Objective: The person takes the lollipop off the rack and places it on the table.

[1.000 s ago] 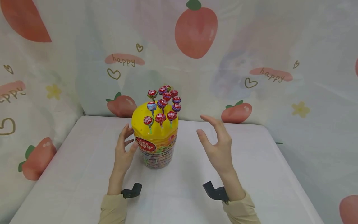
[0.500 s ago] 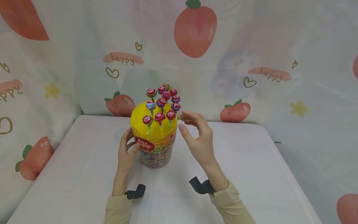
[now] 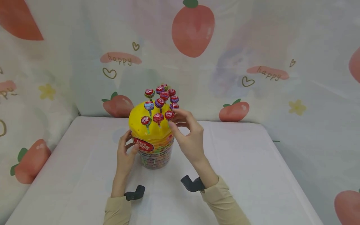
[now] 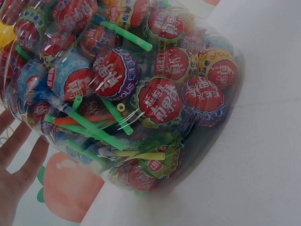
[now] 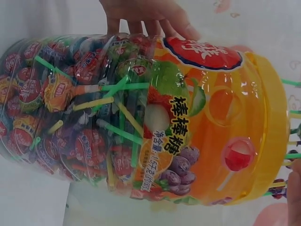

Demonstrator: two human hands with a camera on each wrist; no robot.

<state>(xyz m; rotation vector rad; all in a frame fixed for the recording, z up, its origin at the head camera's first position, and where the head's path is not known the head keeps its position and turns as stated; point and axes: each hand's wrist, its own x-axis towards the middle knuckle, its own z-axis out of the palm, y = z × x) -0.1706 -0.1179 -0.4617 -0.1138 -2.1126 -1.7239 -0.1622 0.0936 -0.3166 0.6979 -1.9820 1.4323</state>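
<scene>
A clear plastic lollipop tub [image 3: 156,161] stands upright on the table, its yellow domed lid [image 3: 137,122] stuck with several upright lollipops [image 3: 158,118]. My left hand [image 3: 125,156] holds the tub's left side, fingers around the back and thumb in front by the red label. In the left wrist view its fingers [image 4: 16,146] lie along the wall. My right hand [image 3: 191,137] is at the lid's right edge, thumb and forefinger parted on either side of the front-right lollipop [image 3: 169,115]. In the right wrist view only a bit of that hand [image 5: 295,193] shows.
More wrapped lollipops [image 4: 162,101] fill the tub. A white cloth covers the table [image 3: 239,175]. Behind it hangs a curtain [image 3: 197,84] with strawberry prints. Each wrist wears a black camera mount [image 3: 192,183].
My right hand has moved left from beside the tub to the lollipops at the lid's edge. My left hand has closed in on the tub's side. The tub stays in place.
</scene>
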